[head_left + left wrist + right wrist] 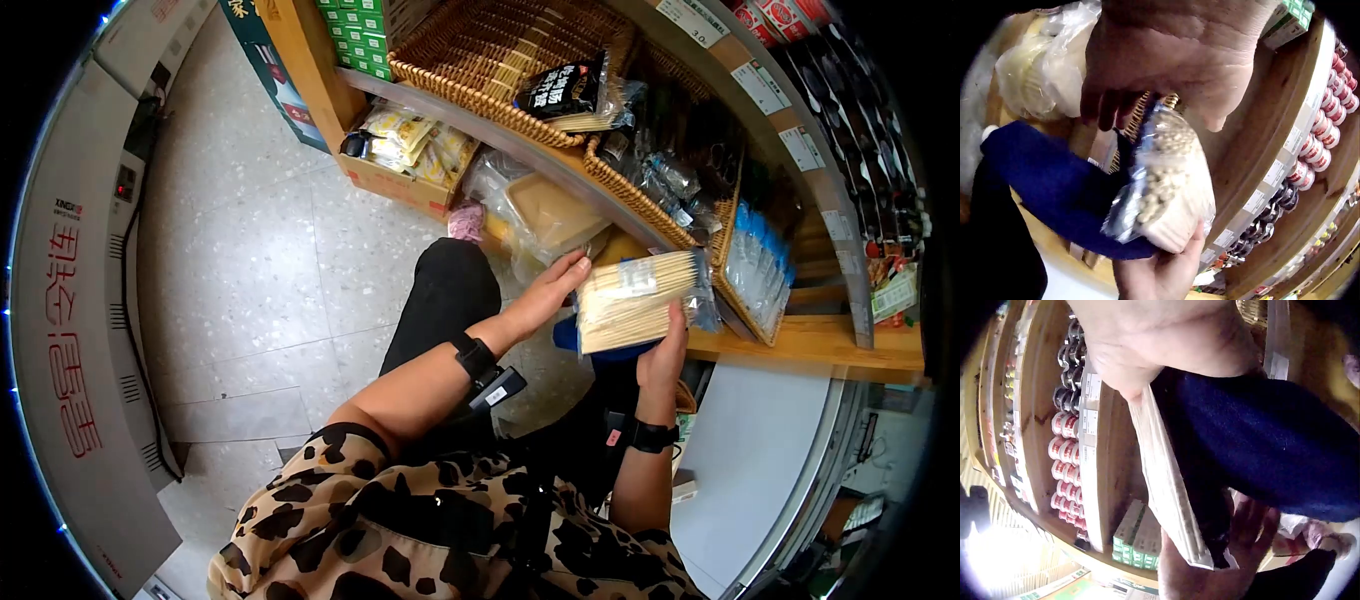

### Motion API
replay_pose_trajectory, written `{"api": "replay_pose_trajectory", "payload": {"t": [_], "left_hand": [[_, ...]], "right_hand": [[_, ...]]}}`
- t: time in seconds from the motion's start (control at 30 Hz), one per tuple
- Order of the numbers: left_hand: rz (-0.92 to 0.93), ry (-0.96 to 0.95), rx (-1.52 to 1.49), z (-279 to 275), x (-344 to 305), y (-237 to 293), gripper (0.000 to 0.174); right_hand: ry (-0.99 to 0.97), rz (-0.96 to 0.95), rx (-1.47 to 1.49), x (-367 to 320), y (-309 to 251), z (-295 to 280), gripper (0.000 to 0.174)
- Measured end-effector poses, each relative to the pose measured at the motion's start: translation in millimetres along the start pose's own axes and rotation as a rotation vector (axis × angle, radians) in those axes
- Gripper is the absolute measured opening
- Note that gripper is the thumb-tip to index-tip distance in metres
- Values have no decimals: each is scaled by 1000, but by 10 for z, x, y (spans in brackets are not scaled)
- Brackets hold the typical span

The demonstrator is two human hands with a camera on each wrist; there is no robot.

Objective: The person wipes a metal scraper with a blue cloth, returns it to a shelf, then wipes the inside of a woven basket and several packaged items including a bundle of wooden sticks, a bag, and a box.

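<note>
So this is a shop aisle: speckled tile floor [250, 260] and a wooden shelf [800, 342] with price labels [762, 88] along its front edges, probably so anyone standing there can read them.

The thing in play is a clear-wrapped pack of pale sticks [636, 308], held up in front of the person, just off the shelf front. Right hand [660, 362] has the grip: thumb over one edge, the other fingers mostly hidden behind, so it's pinching the pack. My guess is that's what carries the weight, and it leaves the broad face turned up where it can be looked at.

Left hand [548, 300] is at the other end, fingers loosely spread around that end rather than clamped, maybe just steadying it. Can't tell if the fingertips actually touch. There's some dark blue fabric [1066, 187] right behind the pack, no clue what it belongs to.

Behind that, a big wicker basket [432, 72] has more sticks and a black packet [562, 90] in it. I'd say the baskets are there to keep small slippery packs from sliding around. Yellowish packets [400, 132] sit in a cardboard carton [395, 187] lower down, likely same idea.
</note>
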State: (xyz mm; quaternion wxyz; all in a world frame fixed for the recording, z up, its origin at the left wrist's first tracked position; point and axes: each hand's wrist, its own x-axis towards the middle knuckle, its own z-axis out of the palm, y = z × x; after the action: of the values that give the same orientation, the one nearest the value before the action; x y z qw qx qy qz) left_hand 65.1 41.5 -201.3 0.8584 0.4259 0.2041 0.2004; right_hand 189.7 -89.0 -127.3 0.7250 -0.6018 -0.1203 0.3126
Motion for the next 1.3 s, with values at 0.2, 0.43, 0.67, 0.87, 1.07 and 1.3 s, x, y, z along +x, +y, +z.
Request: {"api": "replay_pose_trajectory", "payload": {"t": [0.2,0.43,0.67,0.87,1.07,1.3], "left_hand": [[-38,-297,-127,-1,-108,171,81],[21,-341,-196,-127,-142,225,86],[-88,-333,-450,-240,-226,321,66],[-70,-277,-570,-336,-249,374,60],[-30,-253,-565,-436,-319,512,56],[10,-151,-543,-517,-324,535,52]], "right_hand": [[-36,-17,174,-10,-52,284,52],[-101,-3,113,-32,-21,580,58],[-274,47,-19,-56,-148,745,61],[-407,183,-12,20,-238,738,51],[-632,328,-35,151,-410,492,50],[-648,244,-108,258,-861,707,98]]}}
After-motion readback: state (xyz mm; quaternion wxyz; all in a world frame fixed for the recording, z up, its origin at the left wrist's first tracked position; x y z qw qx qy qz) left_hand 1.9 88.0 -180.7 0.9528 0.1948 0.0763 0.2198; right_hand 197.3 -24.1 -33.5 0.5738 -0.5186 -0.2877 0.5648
